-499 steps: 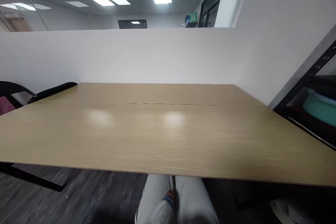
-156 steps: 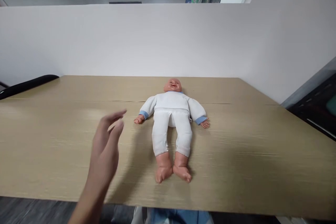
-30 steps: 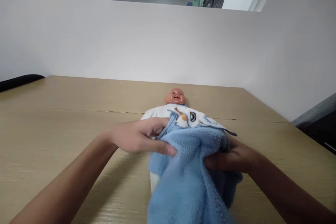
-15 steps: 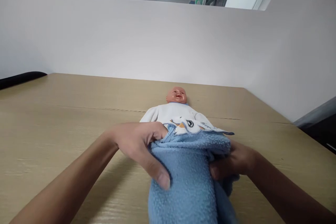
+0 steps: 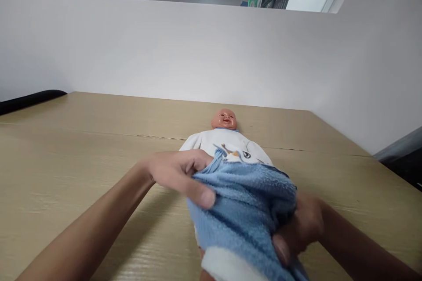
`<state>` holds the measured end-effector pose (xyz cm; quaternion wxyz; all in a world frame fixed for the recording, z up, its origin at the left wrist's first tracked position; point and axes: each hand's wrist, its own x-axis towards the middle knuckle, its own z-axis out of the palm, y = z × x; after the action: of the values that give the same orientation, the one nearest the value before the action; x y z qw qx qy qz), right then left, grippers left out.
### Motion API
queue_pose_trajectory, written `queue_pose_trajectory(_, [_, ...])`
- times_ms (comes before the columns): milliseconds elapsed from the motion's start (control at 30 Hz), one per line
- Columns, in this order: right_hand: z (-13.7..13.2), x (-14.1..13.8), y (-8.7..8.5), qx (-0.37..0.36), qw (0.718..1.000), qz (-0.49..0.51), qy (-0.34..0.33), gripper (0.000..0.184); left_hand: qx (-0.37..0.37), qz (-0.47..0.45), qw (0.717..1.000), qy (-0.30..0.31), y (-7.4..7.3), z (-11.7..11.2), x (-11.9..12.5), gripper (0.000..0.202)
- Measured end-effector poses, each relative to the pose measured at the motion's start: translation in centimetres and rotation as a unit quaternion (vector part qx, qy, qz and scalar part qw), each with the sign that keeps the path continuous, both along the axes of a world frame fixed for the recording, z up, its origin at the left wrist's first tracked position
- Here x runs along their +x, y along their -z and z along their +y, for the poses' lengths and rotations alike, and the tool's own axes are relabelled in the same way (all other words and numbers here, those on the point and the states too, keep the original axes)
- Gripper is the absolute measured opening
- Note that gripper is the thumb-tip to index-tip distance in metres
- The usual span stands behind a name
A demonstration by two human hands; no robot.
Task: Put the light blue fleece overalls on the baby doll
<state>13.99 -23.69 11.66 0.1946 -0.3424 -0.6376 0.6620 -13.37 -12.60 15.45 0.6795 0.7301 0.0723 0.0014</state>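
A baby doll (image 5: 224, 119) in white clothes lies on its back on the wooden table (image 5: 82, 158), head away from me. A fluffy blue garment (image 5: 244, 202) with a white embroidered patch and a white cuff covers the doll's legs and lower body. My left hand (image 5: 180, 175) grips the garment's left edge near the doll's waist, fingers closed on the cloth. My right hand (image 5: 298, 228) clutches the garment's lower right side, slightly blurred. The doll's legs and feet are hidden under the cloth.
A white partition wall (image 5: 165, 48) runs along the table's far edge. A black chair back (image 5: 29, 99) shows at the far left. A dark shelf frame (image 5: 402, 162) stands at the right.
The blue garment has shifted up the doll's body, and its white cuff now shows at the bottom. My right hand dropped lower and nearer to me. The left hand stays by the waist.
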Motion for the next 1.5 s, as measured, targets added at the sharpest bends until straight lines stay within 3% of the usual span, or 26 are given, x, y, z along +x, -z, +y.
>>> queue_pose_trajectory(100, [-0.1, 0.5, 0.4, -0.009, 0.998, 0.033, 0.050, 0.049, -0.001, 0.043, 0.997, 0.064, -0.6, -0.6, 0.3, 0.053])
queue_pose_trajectory(167, [-0.6, 0.7, 0.4, 0.008, 0.992, 0.054, 0.110, 0.042, -0.006, 0.047, 0.997, 0.055, -0.7, -1.2, 0.4, 0.043])
queue_pose_trajectory(267, [-1.8, 0.5, 0.2, -0.022, 0.987, 0.066, 0.147, 0.050, -0.008, 0.003, 1.000, 0.012, -0.1, -2.6, -0.1, 0.030])
queue_pose_trajectory(433, [-3.4, -0.4, -0.4, -0.057, 0.984, 0.057, 0.161, 0.068, -0.040, -0.106, 0.985, -0.134, 3.5, -6.7, -1.0, 0.034])
queue_pose_trajectory(500, [-3.6, -0.9, -0.5, -0.039, 0.985, 0.086, 0.142, 0.071, -0.089, -0.128, 0.970, -0.189, 5.0, -8.8, -1.0, 0.033])
queue_pose_trajectory(567, [-3.7, -1.4, -0.8, -0.034, 0.988, 0.132, 0.076, 0.076, -0.136, -0.131, 0.952, -0.241, 6.1, -10.7, -0.9, 0.031])
queue_pose_trajectory(633, [-4.1, -2.0, -1.2, -0.071, 0.986, 0.150, -0.003, 0.078, -0.161, -0.143, 0.932, -0.292, 7.0, -12.4, -0.7, 0.029])
queue_pose_trajectory(700, [-4.8, -2.6, -1.6, -0.091, 0.987, 0.125, -0.035, 0.069, -0.167, -0.156, 0.916, -0.329, 7.5, -13.6, -0.6, 0.028])
queue_pose_trajectory(800, [-6.1, -3.2, -1.7, -0.006, 0.997, 0.039, 0.062, 0.042, -0.163, -0.151, 0.906, -0.361, 7.8, -15.1, -0.7, 0.033])
queue_pose_trajectory(867, [-6.7, -3.5, -1.4, 0.073, 0.984, -0.042, 0.158, 0.027, -0.150, -0.124, 0.908, -0.370, 8.0, -15.9, -0.8, 0.036])
queue_pose_trajectory(933, [-7.0, -3.9, -0.9, 0.150, 0.959, -0.118, 0.211, 0.015, -0.120, -0.095, 0.913, -0.379, 8.1, -16.7, -0.8, 0.041])
queue_pose_trajectory(1033, [-6.8, -4.5, -0.4, 0.221, 0.940, -0.161, 0.205, 0.008, -0.072, -0.045, 0.904, -0.418, 8.4, -17.3, -0.7, 0.060])
queue_pose_trajectory(1100, [-6.6, -4.8, 0.0, 0.231, 0.940, -0.161, 0.194, 0.007, -0.040, 0.000, 0.894, -0.446, 8.6, -17.4, -0.6, 0.061])
queue_pose_trajectory(1233, [-6.2, -4.8, 1.3, 0.245, 0.937, -0.157, 0.193, 0.011, 0.041, 0.035, 0.874, -0.482, 9.1, -17.2, -0.2, 0.057])
queue_pose_trajectory(1333, [-5.7, -4.8, 2.3, 0.276, 0.919, -0.181, 0.217, 0.012, 0.096, 0.038, 0.857, -0.504, 9.4, -16.8, 0.0, 0.050])
queue_pose_trajectory(1500, [-4.2, -4.7, 3.3, 0.305, 0.899, -0.219, 0.227, 0.006, 0.135, 0.081, 0.846, -0.509, 9.8, -15.5, 0.2, 0.026])
